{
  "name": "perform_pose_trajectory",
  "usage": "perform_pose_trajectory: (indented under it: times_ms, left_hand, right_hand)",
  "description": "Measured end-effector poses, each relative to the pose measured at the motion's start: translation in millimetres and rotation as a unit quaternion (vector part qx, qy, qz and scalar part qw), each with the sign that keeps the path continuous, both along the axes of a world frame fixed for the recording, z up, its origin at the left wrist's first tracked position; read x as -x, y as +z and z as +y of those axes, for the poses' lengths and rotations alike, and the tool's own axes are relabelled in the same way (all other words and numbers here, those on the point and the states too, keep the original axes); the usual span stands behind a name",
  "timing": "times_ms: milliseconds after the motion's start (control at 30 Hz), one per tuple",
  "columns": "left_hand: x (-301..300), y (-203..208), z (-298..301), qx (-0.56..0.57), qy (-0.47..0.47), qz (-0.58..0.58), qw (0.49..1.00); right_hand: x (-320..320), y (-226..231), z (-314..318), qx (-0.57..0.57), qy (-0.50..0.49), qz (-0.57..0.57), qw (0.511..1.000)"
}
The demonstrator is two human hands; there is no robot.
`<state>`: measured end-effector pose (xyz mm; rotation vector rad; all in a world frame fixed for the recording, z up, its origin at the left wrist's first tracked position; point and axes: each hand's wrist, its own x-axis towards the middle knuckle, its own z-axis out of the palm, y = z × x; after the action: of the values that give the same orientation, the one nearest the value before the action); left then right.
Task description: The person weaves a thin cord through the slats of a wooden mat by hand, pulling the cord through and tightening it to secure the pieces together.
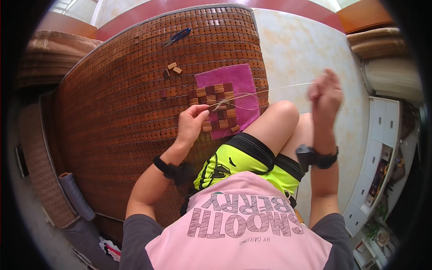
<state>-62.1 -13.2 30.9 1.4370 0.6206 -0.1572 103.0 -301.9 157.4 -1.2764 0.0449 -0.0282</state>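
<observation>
Pink shirt and yellow-green shorts fill the near view. Beyond my knee lies the brown bamboo-tile mat (126,103) on the bed; a magenta cloth (234,81) sits near its right edge under a small patch of tiles (216,105). Step looks like threading: my left hand (191,123) pinches the thread (270,90) at the patch, my right hand (325,94) is closed, pulling it taut past the edge. Next likely needs a loose tile (174,68). Blue snips (176,37) lie at the far edge.
</observation>
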Motion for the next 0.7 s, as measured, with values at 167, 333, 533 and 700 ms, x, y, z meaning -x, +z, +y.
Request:
perform_pose_trajectory:
  times_ms: [167, 333, 533, 700]
  left_hand:
    - [-4, -1, 2, -0.005, 0.019, 0.01, 1.0]
    - [-11, -10, 6, -0.004, 0.084, 0.034, 0.996]
    - [-8, -21, 18, 0.013, 0.136, 0.042, 0.99]
    - [-13, -20, 16, 0.003, 0.125, 0.045, 0.991]
  right_hand:
    - [-26, 22, -95, -0.102, -0.127, -0.05, 0.985]
    - [-32, 34, -184, -0.099, -0.198, -0.132, 0.966]
    - [-41, 59, -275, -0.072, -0.286, -0.213, 0.932]
    - [-24, 73, -341, -0.049, -0.266, -0.248, 0.93]
